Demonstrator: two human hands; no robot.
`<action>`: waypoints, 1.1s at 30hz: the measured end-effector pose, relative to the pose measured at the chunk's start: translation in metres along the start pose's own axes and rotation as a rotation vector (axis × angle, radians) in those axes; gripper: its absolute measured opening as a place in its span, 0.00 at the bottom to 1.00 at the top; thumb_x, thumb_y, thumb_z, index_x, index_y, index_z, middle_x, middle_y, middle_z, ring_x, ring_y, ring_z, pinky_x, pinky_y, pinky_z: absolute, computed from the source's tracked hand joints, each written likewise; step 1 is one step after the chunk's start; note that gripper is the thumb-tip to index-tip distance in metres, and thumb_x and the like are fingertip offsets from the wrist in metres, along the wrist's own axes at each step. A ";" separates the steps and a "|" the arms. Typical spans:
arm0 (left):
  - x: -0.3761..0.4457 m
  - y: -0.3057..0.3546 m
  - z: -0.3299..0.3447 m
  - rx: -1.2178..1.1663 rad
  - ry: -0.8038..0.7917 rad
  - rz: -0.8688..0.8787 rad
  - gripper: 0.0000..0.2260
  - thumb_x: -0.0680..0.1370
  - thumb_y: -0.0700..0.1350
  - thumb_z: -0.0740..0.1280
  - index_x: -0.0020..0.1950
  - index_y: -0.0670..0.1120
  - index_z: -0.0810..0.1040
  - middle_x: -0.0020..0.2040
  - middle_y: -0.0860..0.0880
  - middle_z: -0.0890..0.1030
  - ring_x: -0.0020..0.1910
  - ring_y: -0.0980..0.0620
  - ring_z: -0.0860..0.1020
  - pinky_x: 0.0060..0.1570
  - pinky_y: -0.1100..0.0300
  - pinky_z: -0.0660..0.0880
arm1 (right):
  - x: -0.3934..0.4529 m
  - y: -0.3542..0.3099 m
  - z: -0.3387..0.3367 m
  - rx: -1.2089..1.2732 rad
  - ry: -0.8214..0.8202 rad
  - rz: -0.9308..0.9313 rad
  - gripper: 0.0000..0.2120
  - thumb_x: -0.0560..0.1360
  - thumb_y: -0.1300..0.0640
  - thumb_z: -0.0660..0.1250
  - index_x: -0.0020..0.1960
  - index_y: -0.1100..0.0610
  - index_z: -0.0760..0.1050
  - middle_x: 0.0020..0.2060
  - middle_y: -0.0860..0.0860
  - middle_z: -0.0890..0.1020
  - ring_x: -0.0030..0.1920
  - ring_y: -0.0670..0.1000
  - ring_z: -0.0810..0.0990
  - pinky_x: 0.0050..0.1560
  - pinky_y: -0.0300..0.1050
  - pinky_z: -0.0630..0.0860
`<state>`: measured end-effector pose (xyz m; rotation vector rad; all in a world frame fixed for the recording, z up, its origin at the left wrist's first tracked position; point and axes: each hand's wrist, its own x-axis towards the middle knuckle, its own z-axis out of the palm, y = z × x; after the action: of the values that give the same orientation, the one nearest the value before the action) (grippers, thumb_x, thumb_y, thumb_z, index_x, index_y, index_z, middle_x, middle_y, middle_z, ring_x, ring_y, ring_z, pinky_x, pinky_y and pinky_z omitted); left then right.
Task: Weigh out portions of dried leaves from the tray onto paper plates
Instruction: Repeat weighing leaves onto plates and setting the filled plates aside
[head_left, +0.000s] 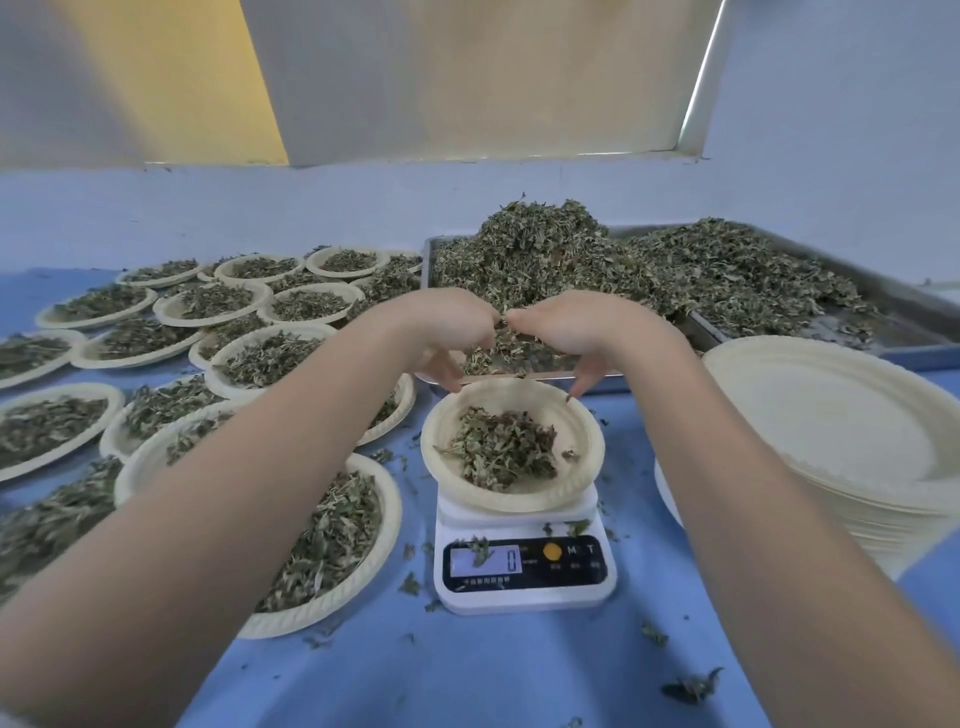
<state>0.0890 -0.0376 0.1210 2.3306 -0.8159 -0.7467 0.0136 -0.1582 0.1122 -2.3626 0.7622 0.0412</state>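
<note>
A steel tray (914, 347) at the back right holds a big heap of dried leaves (545, 249). In front of it a white scale (524, 592) carries a paper plate (589, 421) with a small pile of leaves (501, 452); its display shows 0. My left hand (447, 332) and right hand (576, 332) meet thumb to thumb over the tray's front edge, just above the plate's far rim. Their curved fingers point down and cup a clump of leaves between them.
Several filled paper plates (322, 545) overlap across the left of the blue table. A tall stack of empty plates (831, 431) stands at the right, close to my right forearm. Loose leaf bits (693, 686) lie around the scale.
</note>
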 end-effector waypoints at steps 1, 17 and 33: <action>0.006 -0.001 0.002 -0.054 0.024 0.023 0.21 0.81 0.36 0.58 0.73 0.49 0.66 0.71 0.43 0.67 0.58 0.43 0.77 0.59 0.49 0.75 | 0.003 0.000 0.000 -0.053 0.013 -0.013 0.29 0.80 0.40 0.54 0.74 0.56 0.63 0.73 0.55 0.64 0.52 0.61 0.80 0.51 0.57 0.80; 0.161 -0.008 -0.014 0.054 0.137 -0.007 0.11 0.78 0.37 0.59 0.60 0.38 0.73 0.45 0.46 0.72 0.36 0.52 0.69 0.42 0.53 0.75 | 0.153 -0.008 -0.004 -0.263 -0.012 0.023 0.21 0.81 0.54 0.56 0.71 0.63 0.65 0.71 0.59 0.67 0.64 0.56 0.72 0.61 0.51 0.70; 0.241 -0.029 -0.005 0.249 -0.077 -0.033 0.21 0.76 0.33 0.55 0.70 0.37 0.66 0.60 0.39 0.73 0.51 0.45 0.73 0.45 0.53 0.73 | 0.240 0.013 0.031 -0.600 -0.098 0.014 0.31 0.78 0.41 0.56 0.75 0.56 0.60 0.73 0.60 0.63 0.69 0.61 0.65 0.67 0.52 0.66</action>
<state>0.2622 -0.1812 0.0298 2.5540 -0.9539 -0.7917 0.2112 -0.2714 0.0286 -2.8870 0.7983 0.4450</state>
